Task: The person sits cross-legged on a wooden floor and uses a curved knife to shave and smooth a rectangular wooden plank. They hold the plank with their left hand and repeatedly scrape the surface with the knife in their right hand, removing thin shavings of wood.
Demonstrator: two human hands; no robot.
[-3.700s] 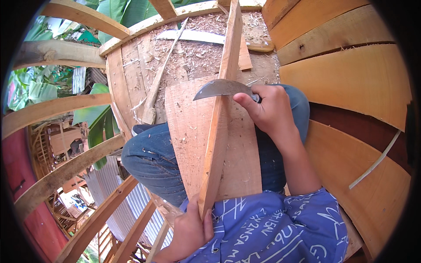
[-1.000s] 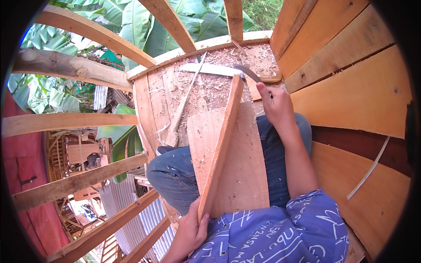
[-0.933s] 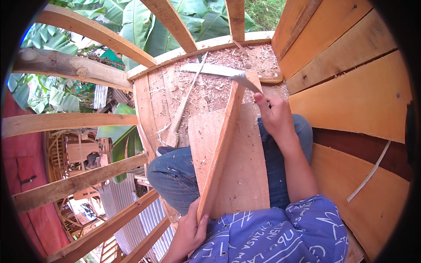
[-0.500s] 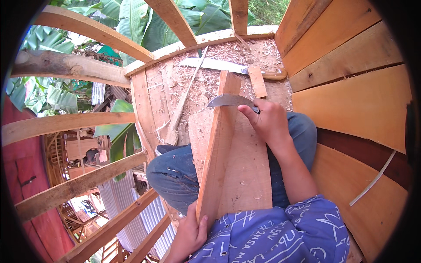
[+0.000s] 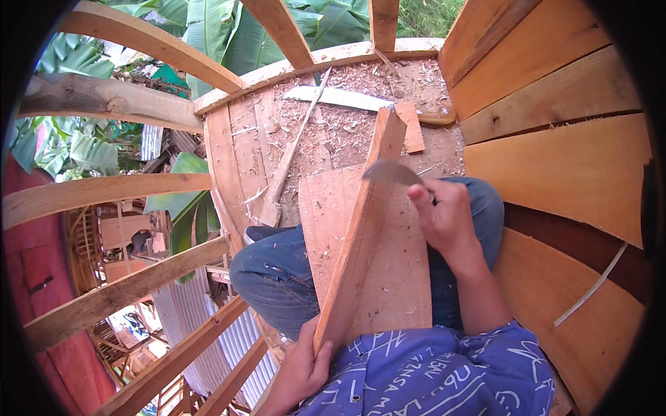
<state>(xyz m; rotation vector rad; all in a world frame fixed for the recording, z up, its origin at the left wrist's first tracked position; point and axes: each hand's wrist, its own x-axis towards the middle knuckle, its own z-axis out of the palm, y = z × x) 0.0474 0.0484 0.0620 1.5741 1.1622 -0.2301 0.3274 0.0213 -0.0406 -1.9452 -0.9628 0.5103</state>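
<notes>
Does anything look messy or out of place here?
Yes, a little. Wood shavings litter the floor, and a long blade lies loose among them with a stick across it, which looks untidy. The wooden bar in the left hand shows no obvious damage.

Shavings (image 5: 345,133) across the plank floor (image 5: 222,147) and green leaves (image 5: 208,31) beyond wooden rails (image 5: 111,189) show an open-sided woodworking spot.

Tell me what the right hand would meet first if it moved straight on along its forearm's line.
Probably the small flat wood piece lying ahead, though depth is unclear and the right hand, gripping the curved knife, might pass above it.
</notes>
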